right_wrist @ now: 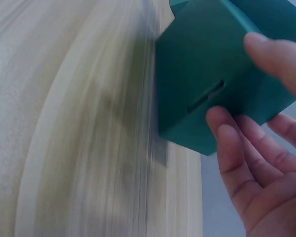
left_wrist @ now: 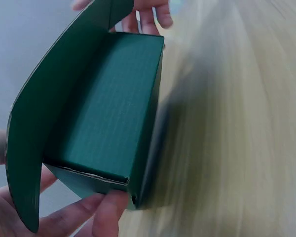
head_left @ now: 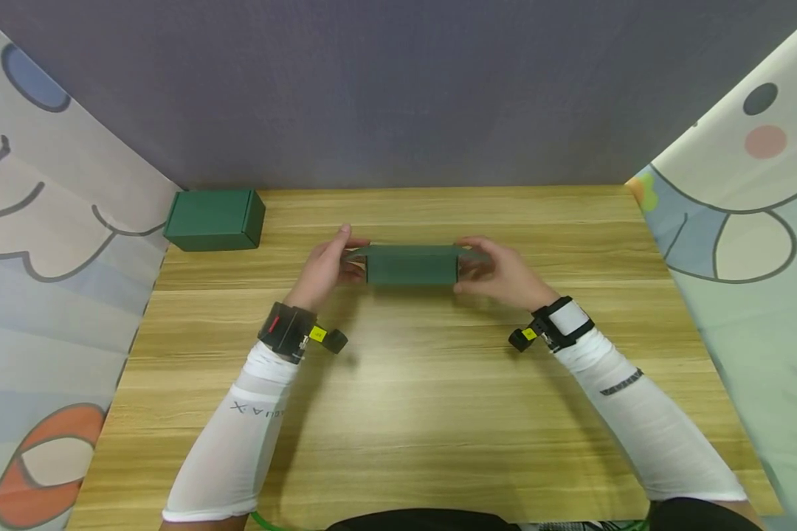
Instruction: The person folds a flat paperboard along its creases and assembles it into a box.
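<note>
Left hand (head_left: 320, 271), right hand (head_left: 505, 274): bare. Left sleeve (head_left: 229, 457): white, forearm length, dark lettering, only partly legible. Right sleeve (head_left: 657, 435): white, matching, dark patterned strip (head_left: 620, 382). Left wristband (head_left: 288, 330): black, boxy, red mark (head_left: 274, 324). Right wristband (head_left: 563, 324): black, white panel (head_left: 569, 318). Black modules (head_left: 335, 341) (head_left: 521, 340): 2, small, block-shaped, yellow labels (head_left: 318, 333) (head_left: 529, 334). Green cable (head_left: 263, 521): 1 short length visible, beside left sleeve hem.

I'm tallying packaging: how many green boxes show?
2: a held box between the left hand and right hand, and a closed box back left on the table.
</note>
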`<action>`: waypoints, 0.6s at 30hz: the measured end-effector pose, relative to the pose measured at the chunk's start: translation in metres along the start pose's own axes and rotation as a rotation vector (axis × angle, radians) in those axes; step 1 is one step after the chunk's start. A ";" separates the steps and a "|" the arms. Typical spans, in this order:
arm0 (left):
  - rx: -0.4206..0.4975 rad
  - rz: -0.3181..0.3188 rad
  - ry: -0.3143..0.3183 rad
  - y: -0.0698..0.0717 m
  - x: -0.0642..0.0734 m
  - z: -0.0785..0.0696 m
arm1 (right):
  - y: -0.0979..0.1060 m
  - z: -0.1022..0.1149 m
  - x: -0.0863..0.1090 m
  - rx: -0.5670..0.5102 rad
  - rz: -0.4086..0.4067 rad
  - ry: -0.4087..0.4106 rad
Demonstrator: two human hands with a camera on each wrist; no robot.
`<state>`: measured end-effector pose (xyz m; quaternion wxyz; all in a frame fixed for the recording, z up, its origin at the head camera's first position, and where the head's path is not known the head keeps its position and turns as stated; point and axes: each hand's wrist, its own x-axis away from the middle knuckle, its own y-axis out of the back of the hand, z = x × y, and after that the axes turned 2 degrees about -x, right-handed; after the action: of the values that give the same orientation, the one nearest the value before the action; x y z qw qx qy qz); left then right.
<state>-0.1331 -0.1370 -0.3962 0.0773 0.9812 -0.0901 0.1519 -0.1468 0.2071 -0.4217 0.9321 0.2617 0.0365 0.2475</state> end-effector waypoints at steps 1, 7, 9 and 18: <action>0.000 0.001 0.000 0.000 0.000 0.000 | 0.001 -0.001 0.000 -0.005 0.002 -0.004; -0.050 0.023 0.001 0.001 -0.001 0.003 | 0.005 -0.009 -0.003 -0.018 0.033 -0.056; -0.084 0.027 0.003 0.001 -0.002 0.005 | 0.006 -0.012 -0.005 -0.049 0.053 -0.064; -0.253 -0.035 -0.087 -0.005 -0.005 0.012 | 0.014 -0.010 -0.011 -0.106 0.117 -0.096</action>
<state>-0.1336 -0.1333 -0.4095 0.1993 0.9707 -0.0947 0.0952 -0.1644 0.2168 -0.4240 0.9293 0.2252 -0.0366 0.2905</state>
